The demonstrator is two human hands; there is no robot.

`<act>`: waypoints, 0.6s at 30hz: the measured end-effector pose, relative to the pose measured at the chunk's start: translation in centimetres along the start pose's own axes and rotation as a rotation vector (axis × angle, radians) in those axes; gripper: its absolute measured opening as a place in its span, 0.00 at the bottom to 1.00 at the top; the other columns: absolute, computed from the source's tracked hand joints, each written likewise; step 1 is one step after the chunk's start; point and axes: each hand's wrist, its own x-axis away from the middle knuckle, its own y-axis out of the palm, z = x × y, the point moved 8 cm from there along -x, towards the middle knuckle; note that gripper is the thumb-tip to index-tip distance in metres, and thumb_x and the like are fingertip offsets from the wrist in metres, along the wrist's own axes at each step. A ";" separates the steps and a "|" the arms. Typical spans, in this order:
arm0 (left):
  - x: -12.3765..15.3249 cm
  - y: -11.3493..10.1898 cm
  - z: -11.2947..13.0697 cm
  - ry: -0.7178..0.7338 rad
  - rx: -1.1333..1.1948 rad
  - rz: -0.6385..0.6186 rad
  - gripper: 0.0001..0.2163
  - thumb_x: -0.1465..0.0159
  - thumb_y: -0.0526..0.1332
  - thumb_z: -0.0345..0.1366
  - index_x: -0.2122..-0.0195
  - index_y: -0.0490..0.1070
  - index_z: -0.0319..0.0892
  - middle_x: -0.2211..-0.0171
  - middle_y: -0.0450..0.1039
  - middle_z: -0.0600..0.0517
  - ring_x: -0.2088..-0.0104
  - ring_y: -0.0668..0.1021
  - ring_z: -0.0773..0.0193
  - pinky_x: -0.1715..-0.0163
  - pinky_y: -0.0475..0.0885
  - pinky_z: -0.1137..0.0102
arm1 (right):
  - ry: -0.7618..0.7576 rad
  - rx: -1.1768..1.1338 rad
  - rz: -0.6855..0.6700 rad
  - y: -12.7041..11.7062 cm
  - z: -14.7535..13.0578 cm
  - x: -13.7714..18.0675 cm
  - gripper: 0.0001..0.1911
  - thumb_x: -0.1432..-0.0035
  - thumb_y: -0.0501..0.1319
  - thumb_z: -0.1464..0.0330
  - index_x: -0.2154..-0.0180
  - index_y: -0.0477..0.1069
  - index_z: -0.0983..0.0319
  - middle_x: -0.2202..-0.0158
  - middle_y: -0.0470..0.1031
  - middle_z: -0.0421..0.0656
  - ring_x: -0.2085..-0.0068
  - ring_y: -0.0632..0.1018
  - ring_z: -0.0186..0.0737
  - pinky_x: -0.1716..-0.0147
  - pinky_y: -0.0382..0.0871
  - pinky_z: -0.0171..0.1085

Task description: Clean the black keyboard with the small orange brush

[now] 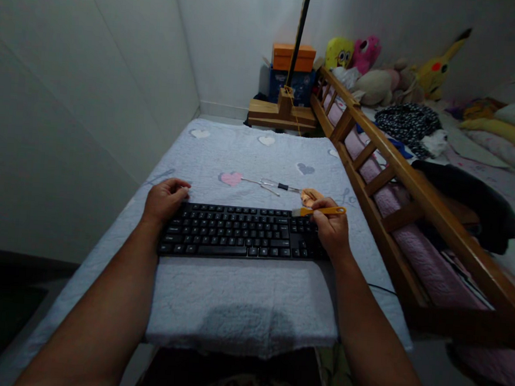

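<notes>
A black keyboard lies flat on the cloth-covered table. My left hand rests at its upper left corner, fingers curled against the edge. In my right hand is a small yellow brush, pinched between thumb and fingers. Its pale bristles point left and meet the upper right keys, near the top row. Part of the keyboard's right end is hidden under this hand. Just beyond lies a crumpled orange-brown cloth. To its left are a thin metal tool with a black sleeve and a thin white stick.
A wooden bed rail runs along the table's right side, with bedding and plush toys behind it. Past the far edge stand a wooden stand base and an orange box. A white wall rises at left.
</notes>
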 end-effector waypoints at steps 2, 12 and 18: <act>-0.1 0.0 -0.1 0.005 0.003 -0.002 0.12 0.47 0.64 0.43 0.65 0.78 0.45 0.73 0.77 0.52 0.69 0.78 0.57 0.61 0.74 0.64 | 0.017 0.015 -0.044 0.5 0.2 0.1 0.04 0.39 0.58 0.66 0.65 0.71 0.56 0.64 0.80 0.42 0.60 0.81 0.47 0.53 0.75 0.47; -0.1 0.0 -0.1 0.028 -0.021 0.004 0.11 0.46 0.64 0.43 0.64 0.79 0.45 0.72 0.77 0.52 0.68 0.79 0.56 0.60 0.74 0.63 | -0.062 0.095 -0.080 1.7 0.3 -0.2 0.02 0.38 0.58 0.65 0.64 0.70 0.55 0.53 0.81 0.48 0.42 0.80 0.56 0.39 0.71 0.52; -0.3 0.2 -0.4 0.035 -0.001 -0.012 0.13 0.46 0.63 0.44 0.64 0.79 0.45 0.72 0.77 0.52 0.69 0.78 0.56 0.63 0.73 0.64 | -0.037 0.032 -0.049 1.4 1.0 0.0 0.05 0.33 0.57 0.64 0.59 0.71 0.55 0.52 0.82 0.47 0.43 0.81 0.53 0.39 0.72 0.52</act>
